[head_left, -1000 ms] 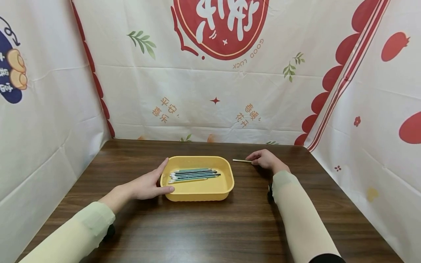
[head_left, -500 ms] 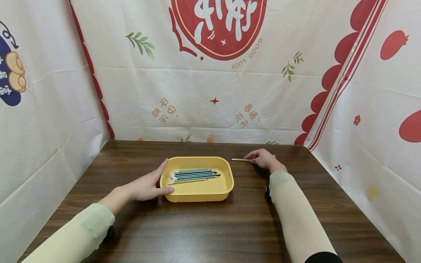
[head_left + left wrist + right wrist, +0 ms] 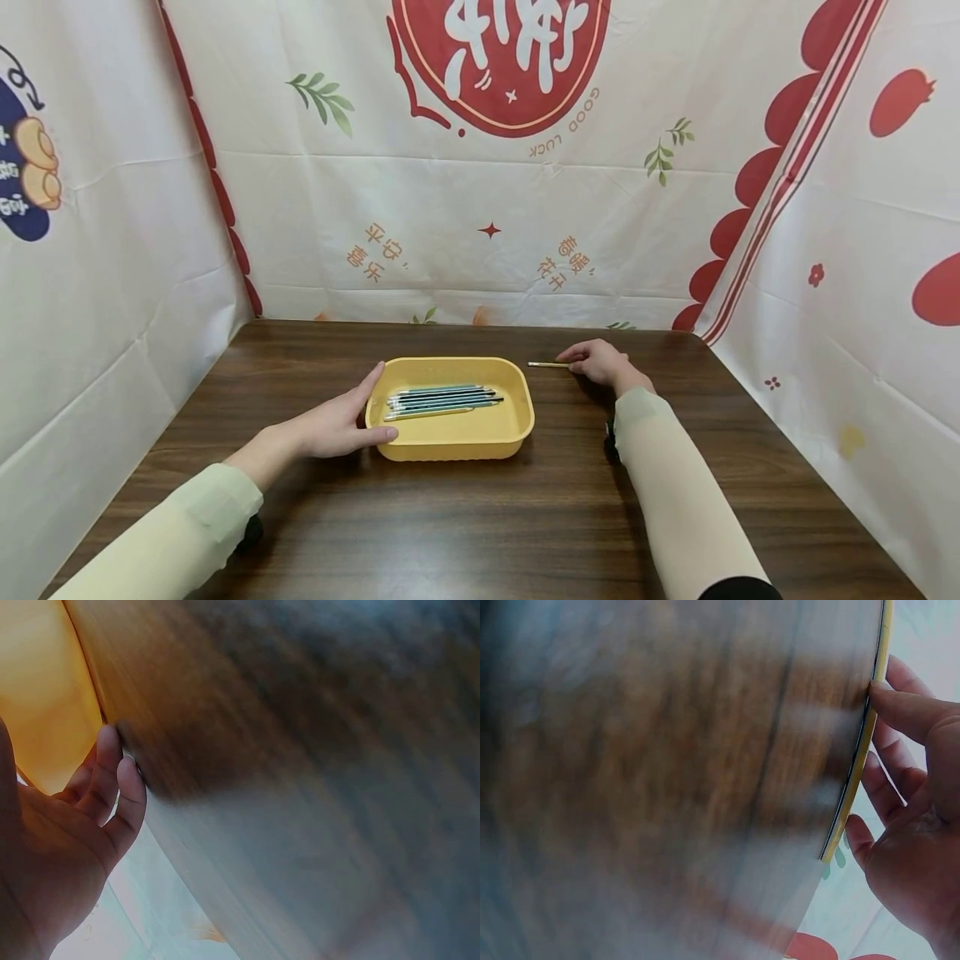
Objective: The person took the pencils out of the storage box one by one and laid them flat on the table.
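A yellow tray (image 3: 450,451) is gripped by the left hand (image 3: 341,427) as a single pencil (image 3: 544,364) is pinched by the right hand (image 3: 600,364).
Pale sleeves (image 3: 682,492) are stretched over the near part of a dark wood counter (image 3: 450,533). The tray's left end is spanned by the widely spread left hand, its thumb laid over the near rim. Inside, a row of mostly green and dark pencils (image 3: 442,401) is laid nearly side by side, with a yellowish one nearest. Beyond the tray's right end, and apart from it, the single pencil is held between the right hand's nearly closed thumb and fingers, one end pointed trayward; whether the counter is touched cannot be told. Behind, a printed white cloth (image 3: 442,187) is hung.
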Demonstrator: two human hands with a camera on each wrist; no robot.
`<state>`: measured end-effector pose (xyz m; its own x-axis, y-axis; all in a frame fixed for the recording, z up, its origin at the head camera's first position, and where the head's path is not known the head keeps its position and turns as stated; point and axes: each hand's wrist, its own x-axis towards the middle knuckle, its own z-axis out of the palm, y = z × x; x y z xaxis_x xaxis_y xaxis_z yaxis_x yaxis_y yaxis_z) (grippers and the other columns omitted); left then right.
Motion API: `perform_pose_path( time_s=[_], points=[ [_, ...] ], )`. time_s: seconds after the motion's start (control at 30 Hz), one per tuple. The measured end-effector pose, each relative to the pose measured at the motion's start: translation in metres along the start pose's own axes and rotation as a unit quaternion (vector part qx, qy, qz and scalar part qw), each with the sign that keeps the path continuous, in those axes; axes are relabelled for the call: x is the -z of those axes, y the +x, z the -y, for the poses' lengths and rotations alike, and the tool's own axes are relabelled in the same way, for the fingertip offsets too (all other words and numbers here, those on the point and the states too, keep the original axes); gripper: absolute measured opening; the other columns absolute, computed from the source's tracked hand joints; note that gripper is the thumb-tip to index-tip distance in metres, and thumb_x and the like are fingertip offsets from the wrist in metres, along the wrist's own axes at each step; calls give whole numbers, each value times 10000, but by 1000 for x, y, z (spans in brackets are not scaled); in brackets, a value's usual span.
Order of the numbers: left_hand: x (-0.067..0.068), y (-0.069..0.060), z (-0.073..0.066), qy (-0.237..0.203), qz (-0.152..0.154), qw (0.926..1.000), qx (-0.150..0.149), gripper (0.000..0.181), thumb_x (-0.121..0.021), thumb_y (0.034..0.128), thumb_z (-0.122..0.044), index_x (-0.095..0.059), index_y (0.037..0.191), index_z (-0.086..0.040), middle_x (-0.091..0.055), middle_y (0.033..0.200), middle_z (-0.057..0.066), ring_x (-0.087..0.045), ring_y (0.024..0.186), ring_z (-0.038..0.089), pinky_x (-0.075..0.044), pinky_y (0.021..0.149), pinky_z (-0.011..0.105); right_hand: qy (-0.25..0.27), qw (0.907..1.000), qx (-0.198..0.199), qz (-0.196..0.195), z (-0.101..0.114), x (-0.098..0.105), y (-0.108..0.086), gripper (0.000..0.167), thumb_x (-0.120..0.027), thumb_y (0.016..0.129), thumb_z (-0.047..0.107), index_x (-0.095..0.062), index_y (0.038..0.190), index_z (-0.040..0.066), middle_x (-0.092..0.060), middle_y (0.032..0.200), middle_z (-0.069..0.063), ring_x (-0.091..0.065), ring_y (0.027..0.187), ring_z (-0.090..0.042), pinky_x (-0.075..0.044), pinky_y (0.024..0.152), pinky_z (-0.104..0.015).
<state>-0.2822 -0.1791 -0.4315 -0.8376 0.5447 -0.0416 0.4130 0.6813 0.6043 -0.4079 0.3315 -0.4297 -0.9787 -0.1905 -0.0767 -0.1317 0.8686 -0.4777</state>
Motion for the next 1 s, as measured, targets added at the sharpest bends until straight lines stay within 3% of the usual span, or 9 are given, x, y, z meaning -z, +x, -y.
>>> perform_pose_path(
  time_s=[0.3, 0.43, 0.5, 0.57, 0.83, 1.0],
  points=[
    [-2, 2, 1, -11, -38, 10000, -16, 1212, -705, 1010, -645, 37, 1766, -55, -214, 1811, 245, -415, 1600, 388, -369, 1280, 615, 122, 9995, 250, -124, 6, 3, -6, 298, -624, 1108, 134, -783, 1356, 171, -751, 1391, -173, -582, 1427, -463, -24, 1200, -898],
    [-2, 2, 0, -38, -3, 10000, -1, 1215, -703, 1008, -652, 52, 1769, -79, -204, 1815, 240, -403, 1609, 381, -360, 1287, 609, 295, 9986, 405, -181, 8, 4, -12, 310, -614, 1115, 127, -762, 1387, 136, -729, 1394, -200, -646, 1338, -424, -303, 1247, -751],
    [-2, 2, -1, -24, 9, 10000, -11, 1212, -698, 1011, -653, 57, 1769, -82, -206, 1813, 249, -406, 1607, 387, -362, 1284, 615, 410, 9977, 486, -246, 9, 4, -14, 320, -604, 1120, 116, -741, 1409, 102, -716, 1384, -209, -666, 1269, -395, -480, 1158, -638],
    [-1, 2, -2, -18, 19, 10000, 14, 1212, -697, 1012, -654, 63, 1770, -91, -208, 1812, 249, -405, 1608, 385, -356, 1289, 611, 547, 9962, 600, -309, 10, 4, -16, 333, -589, 1124, 100, -715, 1430, 59, -703, 1380, -224, -669, 1226, -370, -561, 1063, -556],
    [1, 0, -1, 14, -37, 10000, -18, 1205, -705, 1013, -634, 30, 1764, -46, -192, 1815, 254, -388, 1617, 413, -352, 1285, 638, 883, 9906, 942, -458, 25, 5, -29, 339, -607, 1104, 84, -698, 1423, 18, -689, 1398, -248, -665, 1218, -348, -572, 1036, -514],
    [1, -1, -1, 6, -26, 10000, 7, 1205, -706, 1013, -634, 34, 1766, -53, -206, 1809, 263, -402, 1608, 410, -357, 1282, 636, 990, 9893, 958, -483, 34, 1, -41, 328, -625, 1093, 86, -714, 1403, 24, -696, 1372, -216, -636, 1129, -294, -561, 968, -411]
  ],
)
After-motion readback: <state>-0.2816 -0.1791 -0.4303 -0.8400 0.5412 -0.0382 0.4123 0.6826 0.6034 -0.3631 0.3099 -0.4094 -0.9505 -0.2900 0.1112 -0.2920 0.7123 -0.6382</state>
